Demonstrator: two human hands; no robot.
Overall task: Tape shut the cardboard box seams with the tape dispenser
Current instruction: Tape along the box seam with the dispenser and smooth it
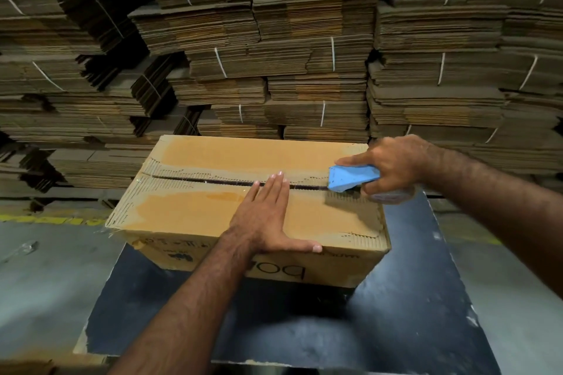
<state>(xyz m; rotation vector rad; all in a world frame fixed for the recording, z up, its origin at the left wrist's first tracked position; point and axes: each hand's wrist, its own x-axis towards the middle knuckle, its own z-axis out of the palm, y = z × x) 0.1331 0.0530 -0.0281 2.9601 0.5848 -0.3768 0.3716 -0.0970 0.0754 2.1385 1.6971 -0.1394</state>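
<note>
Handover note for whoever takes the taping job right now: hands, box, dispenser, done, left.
Left hand: flat, fingers straight, pressing the near flap of the cardboard box, fingertips at the centre seam.
Right hand: grips the blue tape dispenser at the seam's right end, index finger along its top.
Box sits on a dark board.
Done: flaps folded down. Whether tape is laid on the seam cannot be told.
Left: run the dispenser along the seam, then check the edge seams.

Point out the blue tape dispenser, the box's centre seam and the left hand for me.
tape dispenser (pixel 350 177), head view, on its blue body near the front edge.
seam (pixel 213 181), head view, on the dark gap between the box flaps.
left hand (pixel 264 216), head view, on the back of the hand.
</note>
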